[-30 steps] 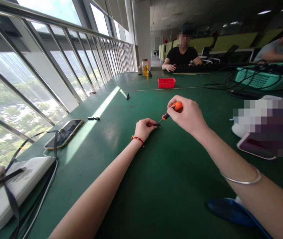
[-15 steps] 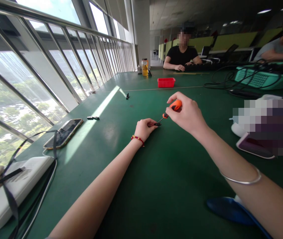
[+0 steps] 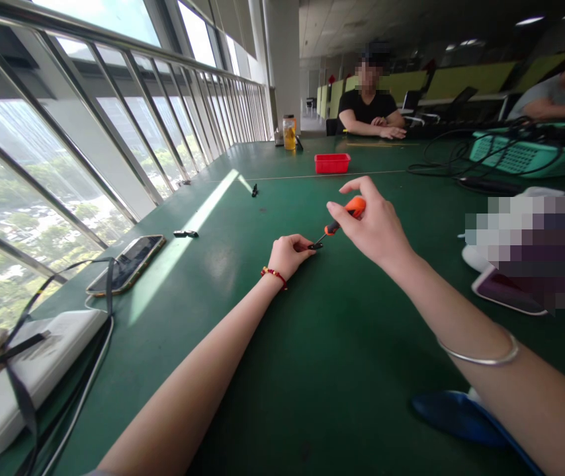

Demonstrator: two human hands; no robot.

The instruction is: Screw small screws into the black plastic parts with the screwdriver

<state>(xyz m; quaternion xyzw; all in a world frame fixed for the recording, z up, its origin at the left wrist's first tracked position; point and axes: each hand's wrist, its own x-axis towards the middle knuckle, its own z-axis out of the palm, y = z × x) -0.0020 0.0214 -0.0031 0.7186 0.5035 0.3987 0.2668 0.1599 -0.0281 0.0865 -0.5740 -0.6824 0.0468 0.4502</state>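
The left hand (image 3: pixel 288 256) pinches a small, flat black piece (image 3: pixel 316 246) against the green tabletop (image 3: pixel 243 317). From it a metal-shafted, orange-and-black-handled screwdriver (image 3: pixel 356 207) slants toward two o'clock. The right hand's (image 3: pixel 374 225) thumb and forefinger, closer together a second ago, now stand spread; whether hidden fingers grip the handle, I cannot tell.

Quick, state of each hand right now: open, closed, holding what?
Left hand: closed, pinching a small black part.
Right hand: thumb and forefinger spread, orange-and-black screwdriver at the palm; how firmly it is gripped cannot be told.
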